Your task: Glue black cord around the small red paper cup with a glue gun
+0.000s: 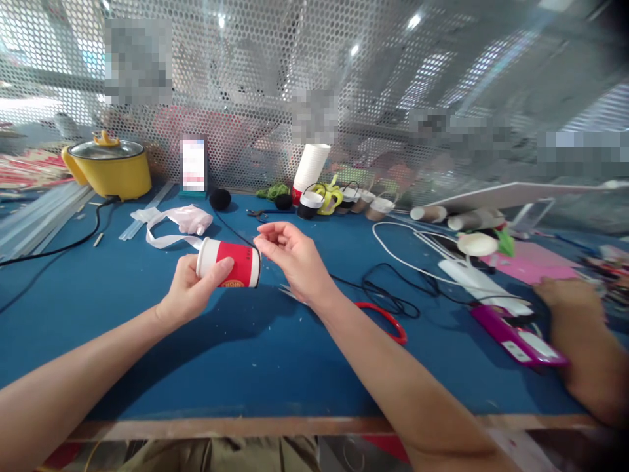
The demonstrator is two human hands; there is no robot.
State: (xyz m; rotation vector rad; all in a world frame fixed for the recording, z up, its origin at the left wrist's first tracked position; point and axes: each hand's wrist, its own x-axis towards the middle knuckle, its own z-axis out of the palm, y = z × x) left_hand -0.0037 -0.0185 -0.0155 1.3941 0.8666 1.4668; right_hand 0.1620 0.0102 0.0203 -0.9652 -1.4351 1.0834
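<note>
well, the left hand (189, 288) clamps the paper cup (236, 259); avoid denting it. keep the black yarn (234, 231) taut; whether the right hand (293, 257) pinches it, i can't tell.

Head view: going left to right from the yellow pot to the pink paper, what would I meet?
Yellow pot, paper cup in the left hand, right hand, red scissors handle, pink paper.
</note>
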